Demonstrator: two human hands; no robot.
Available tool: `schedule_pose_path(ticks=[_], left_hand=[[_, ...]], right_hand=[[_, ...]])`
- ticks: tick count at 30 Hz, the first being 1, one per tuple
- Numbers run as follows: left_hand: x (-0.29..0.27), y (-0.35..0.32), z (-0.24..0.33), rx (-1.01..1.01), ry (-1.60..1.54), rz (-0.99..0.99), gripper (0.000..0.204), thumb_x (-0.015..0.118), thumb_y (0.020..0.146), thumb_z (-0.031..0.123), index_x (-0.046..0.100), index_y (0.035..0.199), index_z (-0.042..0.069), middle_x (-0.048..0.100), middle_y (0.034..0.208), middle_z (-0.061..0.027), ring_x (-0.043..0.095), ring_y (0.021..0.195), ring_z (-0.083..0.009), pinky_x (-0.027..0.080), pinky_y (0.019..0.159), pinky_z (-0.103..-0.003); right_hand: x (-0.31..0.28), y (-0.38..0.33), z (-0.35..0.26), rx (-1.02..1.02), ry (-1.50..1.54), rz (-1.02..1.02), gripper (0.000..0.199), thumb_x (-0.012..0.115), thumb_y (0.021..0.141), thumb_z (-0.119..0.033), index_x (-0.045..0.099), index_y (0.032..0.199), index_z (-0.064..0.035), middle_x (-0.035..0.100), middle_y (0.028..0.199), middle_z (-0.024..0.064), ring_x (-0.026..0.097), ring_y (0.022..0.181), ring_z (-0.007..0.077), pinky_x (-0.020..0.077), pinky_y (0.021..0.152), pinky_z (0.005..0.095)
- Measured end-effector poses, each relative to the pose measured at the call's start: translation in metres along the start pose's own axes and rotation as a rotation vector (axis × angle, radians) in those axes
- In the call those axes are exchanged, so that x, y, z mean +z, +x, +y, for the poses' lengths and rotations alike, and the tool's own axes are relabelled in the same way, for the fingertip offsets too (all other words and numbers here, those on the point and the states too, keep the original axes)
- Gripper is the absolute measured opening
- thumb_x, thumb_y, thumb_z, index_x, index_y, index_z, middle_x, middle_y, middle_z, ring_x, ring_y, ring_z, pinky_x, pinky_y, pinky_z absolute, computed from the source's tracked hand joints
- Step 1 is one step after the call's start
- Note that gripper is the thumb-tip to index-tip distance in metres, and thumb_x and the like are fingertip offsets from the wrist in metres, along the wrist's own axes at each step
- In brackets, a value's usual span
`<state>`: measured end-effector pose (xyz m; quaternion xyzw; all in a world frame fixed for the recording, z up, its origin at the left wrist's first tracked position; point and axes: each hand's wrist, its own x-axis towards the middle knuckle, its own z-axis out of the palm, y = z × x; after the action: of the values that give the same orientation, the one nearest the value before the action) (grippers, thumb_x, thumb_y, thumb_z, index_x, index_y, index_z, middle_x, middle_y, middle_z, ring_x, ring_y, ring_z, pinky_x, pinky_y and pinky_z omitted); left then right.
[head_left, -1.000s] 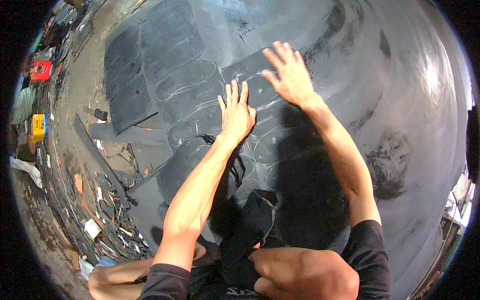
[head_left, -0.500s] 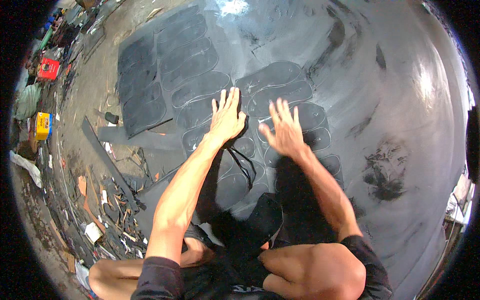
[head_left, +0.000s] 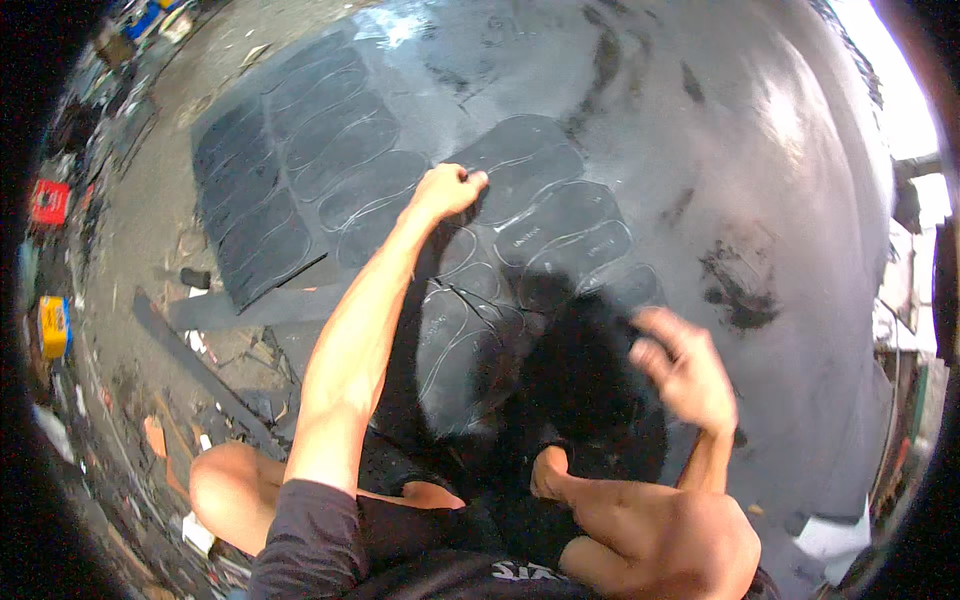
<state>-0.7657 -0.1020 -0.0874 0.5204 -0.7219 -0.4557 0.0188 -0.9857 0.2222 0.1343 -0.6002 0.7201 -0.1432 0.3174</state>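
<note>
Black sheet material [head_left: 650, 150] spread flat beneath and ahead of both hands, marked in pale lines with rows of rounded, sole-like outlines [head_left: 540, 155]. Left hand [head_left: 448, 190] at the outlines near the middle of the view, with fingers curled under and thumb toward the right; cannot tell whether gripping anything, nor whether pressing on the surface. Right hand [head_left: 688, 370] blurred, well apart from the left and nearer the right knee [head_left: 715, 550], with fingers half bent and a gap between forefinger and thumb; cannot tell whether holding something thin. Below the left hand in view, thin black strips [head_left: 468, 300] across the outlines. Farther left, a darker panel [head_left: 245, 205] with similar outlines and a straight lower edge. Near that edge, a flat dark band [head_left: 250, 308] and a long narrow strip [head_left: 205, 365] slanting over the grey-brown floor [head_left: 150, 220]. At far left, among scattered scraps [head_left: 110, 450], a red box [head_left: 50, 203] and a yellow-and-blue box [head_left: 54, 327], well apart from the hands. Right of the outlines, dark smudges [head_left: 735, 290] on the sheet; at lower right, a white piece [head_left: 835, 540].
</note>
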Motion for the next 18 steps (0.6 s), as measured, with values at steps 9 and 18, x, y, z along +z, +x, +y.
schedule_pose_path(ticks=[9, 18], left_hand=[[-0.028, -0.083, 0.062, 0.418, -1.438, -0.293, 0.082, 0.075, 0.094, 0.042, 0.037, 0.156, 0.004, 0.045, 0.149, -0.0232, 0.05, 0.13, -0.0359, 0.05, 0.105, -0.056], [-0.068, -0.069, 0.062, 0.316, -1.395, 0.309, 0.038, 0.076, 0.089, 0.005, 0.065, 0.125, 0.005, 0.073, 0.099, -0.0068, 0.069, 0.087, -0.013, 0.057, 0.074, -0.031]], right_hand=[[-0.05, 0.135, -0.04, 0.017, 0.978, 0.54, 0.061, 0.068, 0.101, -0.022, 0.041, 0.155, -0.0114, 0.066, 0.125, 0.0071, 0.061, 0.113, 0.0159, 0.0431, 0.102, 0.043], [-0.056, 0.205, -0.034, 0.025, 0.409, 0.481, 0.051, 0.072, 0.098, -0.022, 0.055, 0.145, -0.0083, 0.073, 0.104, 0.0085, 0.068, 0.093, 0.0165, 0.0565, 0.071, 0.0317]])
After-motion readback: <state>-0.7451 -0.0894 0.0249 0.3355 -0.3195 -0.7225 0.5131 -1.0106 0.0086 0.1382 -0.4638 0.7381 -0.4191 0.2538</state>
